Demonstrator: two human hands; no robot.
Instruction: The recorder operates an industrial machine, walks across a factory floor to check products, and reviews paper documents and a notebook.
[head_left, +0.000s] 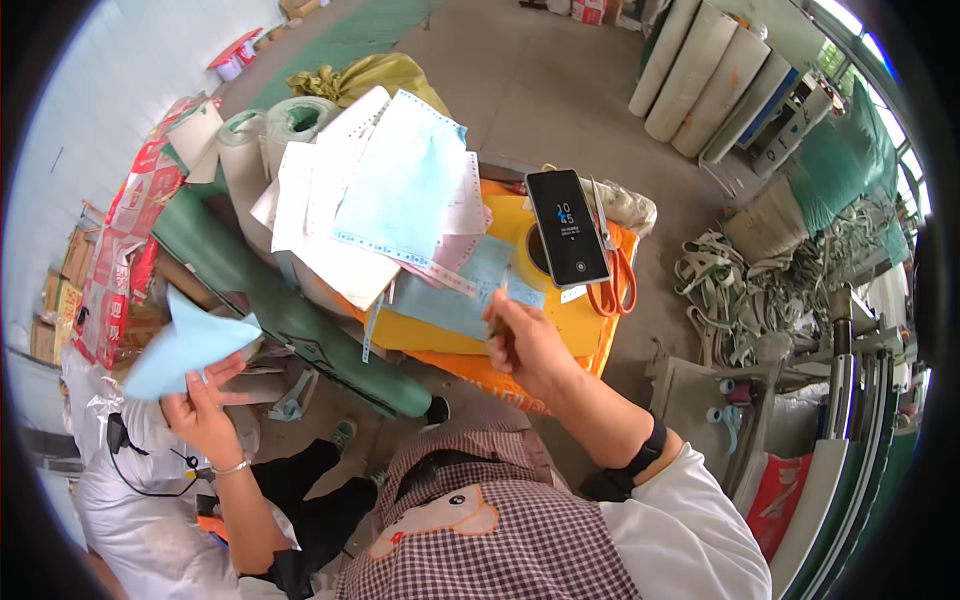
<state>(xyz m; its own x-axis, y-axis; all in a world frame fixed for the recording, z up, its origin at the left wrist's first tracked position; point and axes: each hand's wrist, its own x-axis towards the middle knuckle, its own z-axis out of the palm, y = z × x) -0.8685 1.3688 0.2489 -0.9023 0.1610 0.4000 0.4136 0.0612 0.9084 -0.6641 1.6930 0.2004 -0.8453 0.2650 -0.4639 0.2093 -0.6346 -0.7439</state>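
My left hand point(208, 405), off to the left, pinches a folded sheet of light-blue paper point(185, 350) between thumb and fingers. My right hand point(520, 340) is closed around a slim pale pen point(505, 285), mostly hidden by the fingers. It is over another blue paper point(455, 300) on a yellow board point(550, 325). A pile of white, pink and blue papers point(400, 180), some with punched edges, covers the board's left part. Right of the papers lies a black phone point(567, 230) with its screen lit, partly over a roll of yellow tape point(527, 262). Orange-handled scissors point(614, 280) lie beside the phone.
Green and white rolls point(285, 320) lie left of the board, near a red-and-white wrapped stack point(125, 250). Large pale rolls point(690, 80) stand at the back right. A heap of tangled strips point(725, 290) and a metal frame point(840, 390) are at the right.
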